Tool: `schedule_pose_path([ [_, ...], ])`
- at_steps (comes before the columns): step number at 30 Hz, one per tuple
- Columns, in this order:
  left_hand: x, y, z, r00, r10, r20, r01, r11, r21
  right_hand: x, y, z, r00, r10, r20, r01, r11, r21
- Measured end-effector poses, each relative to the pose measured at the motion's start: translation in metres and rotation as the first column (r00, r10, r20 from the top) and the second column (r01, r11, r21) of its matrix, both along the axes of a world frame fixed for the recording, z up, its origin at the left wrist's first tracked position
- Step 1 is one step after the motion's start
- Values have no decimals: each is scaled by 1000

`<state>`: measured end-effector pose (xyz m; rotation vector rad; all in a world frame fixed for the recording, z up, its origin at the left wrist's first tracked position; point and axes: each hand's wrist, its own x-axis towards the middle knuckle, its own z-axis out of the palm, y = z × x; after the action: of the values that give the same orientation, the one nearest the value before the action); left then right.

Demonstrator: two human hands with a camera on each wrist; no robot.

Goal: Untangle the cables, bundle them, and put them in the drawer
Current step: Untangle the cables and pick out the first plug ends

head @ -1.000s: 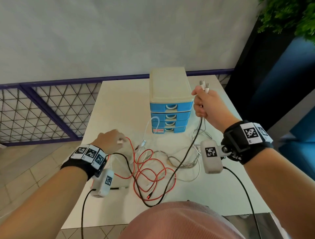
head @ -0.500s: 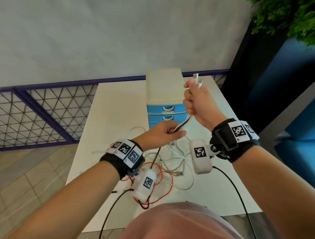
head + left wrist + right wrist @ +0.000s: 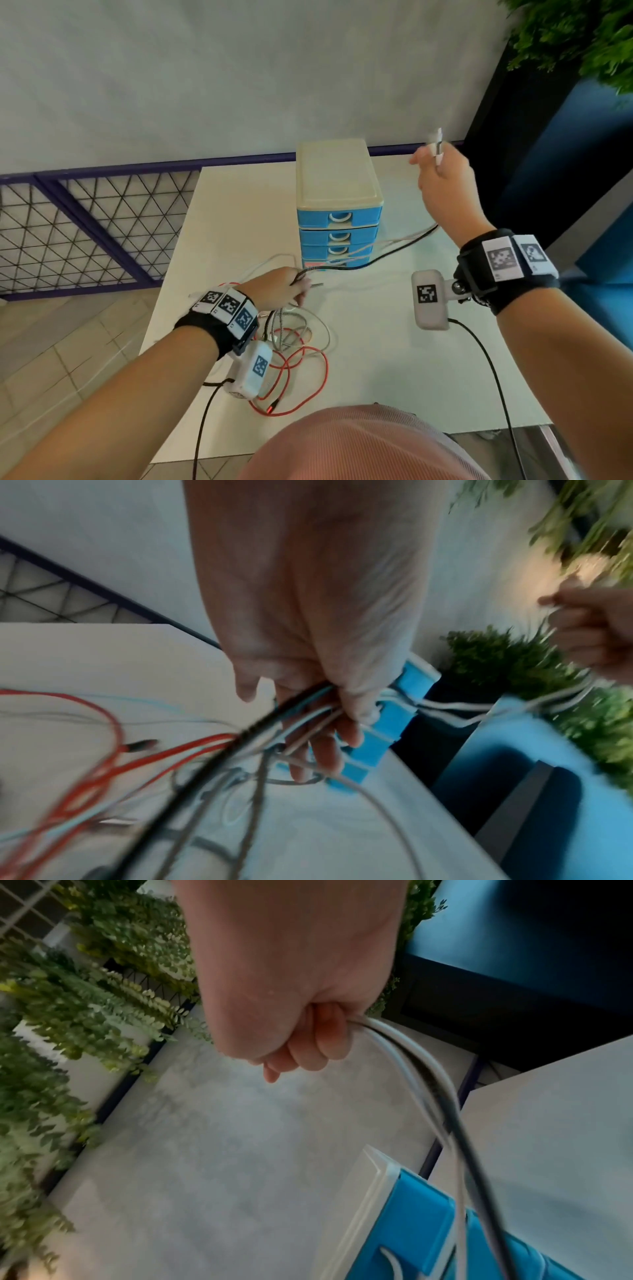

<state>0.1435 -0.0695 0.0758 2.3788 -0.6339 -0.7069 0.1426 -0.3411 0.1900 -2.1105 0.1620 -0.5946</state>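
Observation:
A tangle of cables (image 3: 294, 346), red, white, grey and black, lies on the white table (image 3: 239, 212) in front of me. My left hand (image 3: 284, 286) grips several strands (image 3: 304, 707) low over the pile. My right hand (image 3: 442, 181) is raised to the right of the drawer unit (image 3: 339, 205) and holds the plug ends (image 3: 437, 145) of white and black cables (image 3: 428, 1074). Those cables (image 3: 394, 248) stretch taut across the unit's blue drawer fronts between my two hands. All the drawers are closed.
A purple wire-mesh fence (image 3: 85, 226) runs along the table's left and back. Green plants (image 3: 575, 37) and a dark blue panel (image 3: 582, 164) stand to the right. Camera leads (image 3: 493, 377) hang from both wrists.
My right hand has swung up and to the right with the plug ends. My left hand dropped back toward the pile, so the cables between them are pulled straight.

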Motion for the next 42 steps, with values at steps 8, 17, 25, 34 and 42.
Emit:
schedule_pose_path([
  [8,4,-44,72,991,28,128,5,969,-245,-21,56,-33,736,460,-497,-595,789,-151],
  [17,7,-42,97,980,123,-159,-193,798,-571,-17,56,-19,757,482,-441,-549,835,-28],
  [25,13,-2,98,975,129,-183,-198,877,-438,-11,29,-14,908,294,-299,-203,932,300],
  [34,21,45,45,992,30,-121,-25,999,37,-2,9,-2,987,-10,-160,101,815,571],
  [42,30,61,52,978,172,114,-175,984,21,2,-4,-7,981,-107,-163,178,831,526],
])
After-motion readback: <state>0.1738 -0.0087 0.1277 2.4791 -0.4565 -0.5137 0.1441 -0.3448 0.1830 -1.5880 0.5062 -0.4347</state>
